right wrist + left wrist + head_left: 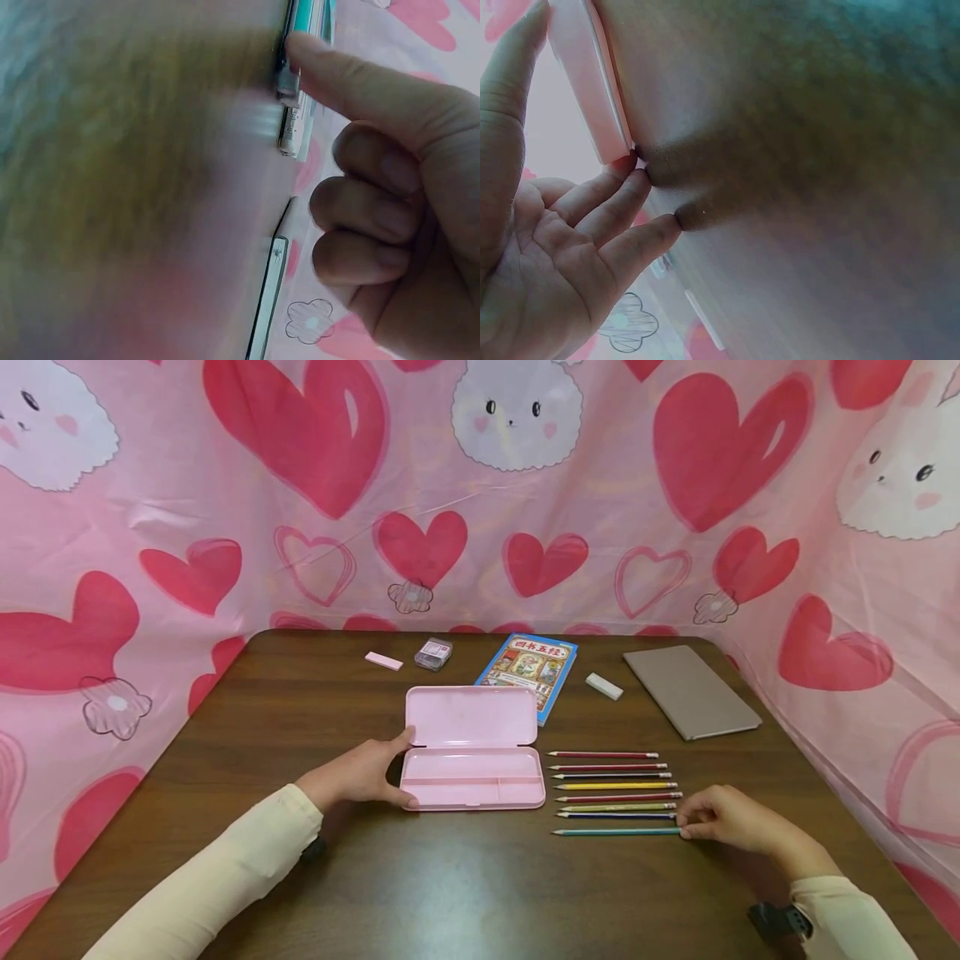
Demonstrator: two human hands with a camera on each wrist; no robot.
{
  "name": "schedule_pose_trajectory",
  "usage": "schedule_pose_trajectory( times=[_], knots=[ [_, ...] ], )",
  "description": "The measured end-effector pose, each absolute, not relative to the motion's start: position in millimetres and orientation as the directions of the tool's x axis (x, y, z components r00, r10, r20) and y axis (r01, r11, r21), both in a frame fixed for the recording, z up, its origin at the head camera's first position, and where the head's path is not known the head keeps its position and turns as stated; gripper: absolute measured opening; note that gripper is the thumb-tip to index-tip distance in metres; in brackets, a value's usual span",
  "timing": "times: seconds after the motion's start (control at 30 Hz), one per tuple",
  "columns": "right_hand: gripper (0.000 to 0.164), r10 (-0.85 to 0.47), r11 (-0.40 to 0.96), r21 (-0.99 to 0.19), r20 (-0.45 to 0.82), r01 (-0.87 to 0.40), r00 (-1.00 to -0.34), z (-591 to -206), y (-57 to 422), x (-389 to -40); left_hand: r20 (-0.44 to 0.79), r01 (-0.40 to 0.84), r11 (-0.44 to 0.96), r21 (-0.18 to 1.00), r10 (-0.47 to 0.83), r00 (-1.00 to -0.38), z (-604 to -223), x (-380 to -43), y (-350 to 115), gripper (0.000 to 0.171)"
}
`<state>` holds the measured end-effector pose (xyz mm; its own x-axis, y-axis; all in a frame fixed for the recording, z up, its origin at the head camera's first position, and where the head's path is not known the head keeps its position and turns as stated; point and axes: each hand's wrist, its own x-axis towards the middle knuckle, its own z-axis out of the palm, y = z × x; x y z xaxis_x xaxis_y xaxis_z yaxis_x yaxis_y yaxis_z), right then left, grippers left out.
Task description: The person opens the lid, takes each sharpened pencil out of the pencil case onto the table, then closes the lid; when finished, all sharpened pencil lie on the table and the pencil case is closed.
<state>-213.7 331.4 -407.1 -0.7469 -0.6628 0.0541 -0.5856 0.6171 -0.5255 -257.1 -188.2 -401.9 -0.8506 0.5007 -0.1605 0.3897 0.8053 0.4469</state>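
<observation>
An open pink pencil case [472, 766] lies on the table, its lid tipped back and its tray divided into compartments. My left hand [360, 772] rests at its left end, thumb by the front corner and forefinger by the lid's edge. In the left wrist view the fingers [604, 214] are nearly straight, some tips close over the tabletop. My right hand [731, 818] pinches the eraser end of a teal pencil [615, 832] between thumb and forefinger, the other fingers curled in. Above it, several red, yellow, gold and dark pencils [618, 786] lie in a row, points leftward.
Behind the case are a pink strip [383, 661], a small clear box [433, 654] and a blue-edged book [532, 664], partly covered by the lid. A white eraser [603, 686] and a grey-brown notebook [690, 692] lie back right. Patterned pink cloth [480, 502] surrounds the table [465, 885].
</observation>
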Motion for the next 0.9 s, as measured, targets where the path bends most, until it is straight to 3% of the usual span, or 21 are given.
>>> schedule_pose_trajectory(
  times=[0.3, 0.53, 0.9],
  knots=[
    [0.008, -0.566, 0.677, -0.498, 0.119, -0.542, -0.816, -396, 319, -220, -0.153, 0.392, 0.802, 0.451, 0.502, -0.851, -402, -257, -189, 0.113],
    [0.014, -0.543, 0.711, -0.506, 0.047, -0.488, -0.839, -397, 296, -239, -0.159, 0.394, 0.804, 0.445, 0.504, -0.849, -404, -256, -187, 0.115],
    [0.023, -0.598, 0.664, -0.503, 0.088, -0.554, -0.796, -397, 254, -282, -0.165, 0.382, 0.811, 0.443, 0.492, -0.855, -402, -257, -188, 0.115]
  ],
)
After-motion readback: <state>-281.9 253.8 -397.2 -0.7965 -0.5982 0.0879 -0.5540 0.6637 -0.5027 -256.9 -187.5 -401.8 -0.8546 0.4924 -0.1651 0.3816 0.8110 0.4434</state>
